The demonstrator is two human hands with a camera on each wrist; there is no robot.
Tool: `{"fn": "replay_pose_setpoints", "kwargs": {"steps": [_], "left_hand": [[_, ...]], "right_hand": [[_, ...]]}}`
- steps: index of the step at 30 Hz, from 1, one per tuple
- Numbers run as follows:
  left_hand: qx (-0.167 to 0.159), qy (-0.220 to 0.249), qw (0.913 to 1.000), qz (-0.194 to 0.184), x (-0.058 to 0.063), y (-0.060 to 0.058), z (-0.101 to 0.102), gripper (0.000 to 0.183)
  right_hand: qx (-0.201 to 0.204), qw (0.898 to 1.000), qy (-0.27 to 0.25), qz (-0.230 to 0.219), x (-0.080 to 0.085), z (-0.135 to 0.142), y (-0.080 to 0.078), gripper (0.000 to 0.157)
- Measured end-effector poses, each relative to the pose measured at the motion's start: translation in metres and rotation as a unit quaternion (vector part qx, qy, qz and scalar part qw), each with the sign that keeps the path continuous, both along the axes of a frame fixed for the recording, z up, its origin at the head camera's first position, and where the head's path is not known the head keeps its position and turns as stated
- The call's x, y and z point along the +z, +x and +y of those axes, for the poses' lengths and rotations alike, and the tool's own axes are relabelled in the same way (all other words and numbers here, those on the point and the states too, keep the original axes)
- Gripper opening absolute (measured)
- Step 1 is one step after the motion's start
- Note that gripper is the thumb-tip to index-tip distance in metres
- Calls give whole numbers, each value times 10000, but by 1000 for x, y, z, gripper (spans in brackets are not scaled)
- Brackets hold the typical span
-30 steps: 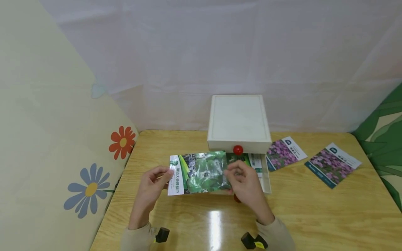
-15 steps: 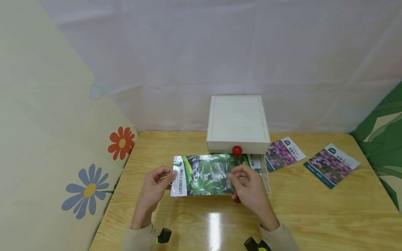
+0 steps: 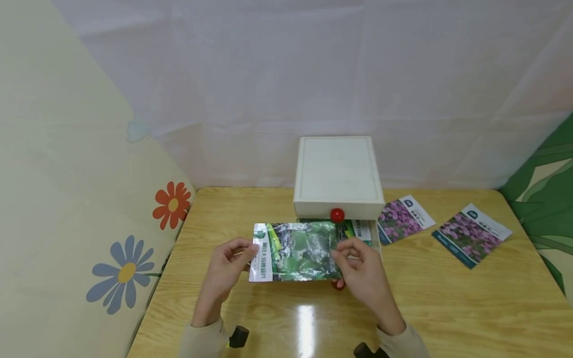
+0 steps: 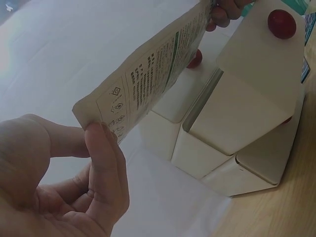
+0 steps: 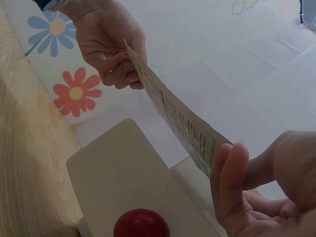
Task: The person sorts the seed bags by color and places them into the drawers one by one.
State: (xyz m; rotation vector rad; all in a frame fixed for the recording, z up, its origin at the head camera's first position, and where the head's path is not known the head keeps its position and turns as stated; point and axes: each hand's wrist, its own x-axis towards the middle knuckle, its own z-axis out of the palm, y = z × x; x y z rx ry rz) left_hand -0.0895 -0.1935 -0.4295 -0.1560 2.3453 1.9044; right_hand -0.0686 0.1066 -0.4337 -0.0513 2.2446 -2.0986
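Between both hands a green seed packet [image 3: 304, 251] is held flat, its glossy picture side up in the head view. My left hand [image 3: 229, 263] pinches its white printed end; my right hand [image 3: 360, 266] pinches the opposite end. Small print covers the packet's underside [image 4: 153, 74] in the left wrist view. Behind and below it stands a white drawer box [image 3: 337, 169] with red round knobs [image 3: 337, 215]. A lower drawer [image 3: 376, 233] is pulled out, and another green packet [image 3: 360, 229] lies in it, partly covered by the held one.
Two packets with pink-purple flowers, a nearer-to-box packet [image 3: 404, 219] and a farther packet [image 3: 472, 234], lie on the wooden table [image 3: 447, 303] right of the box. A white cloth [image 3: 268, 89] hangs behind. A wall with painted flowers [image 3: 127, 272] borders the left side.
Both hands and the held packet have shifted slightly to the right and a little nearer in the head view. Each hand keeps its pinch on the packet.
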Motion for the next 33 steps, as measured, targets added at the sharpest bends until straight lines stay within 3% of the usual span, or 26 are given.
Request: {"fn": "replay_pose_setpoints", "kwargs": {"steps": [22,33], "left_hand": [[-289,128,9995,72,-1,-2,14,18],[-406,53,9991,-107,-7,-6,21,12]], "right_hand": [[-101,9999,66,78,-1,16,2,16],[-86,9989,370,-259,1,29,-1,20]]}}
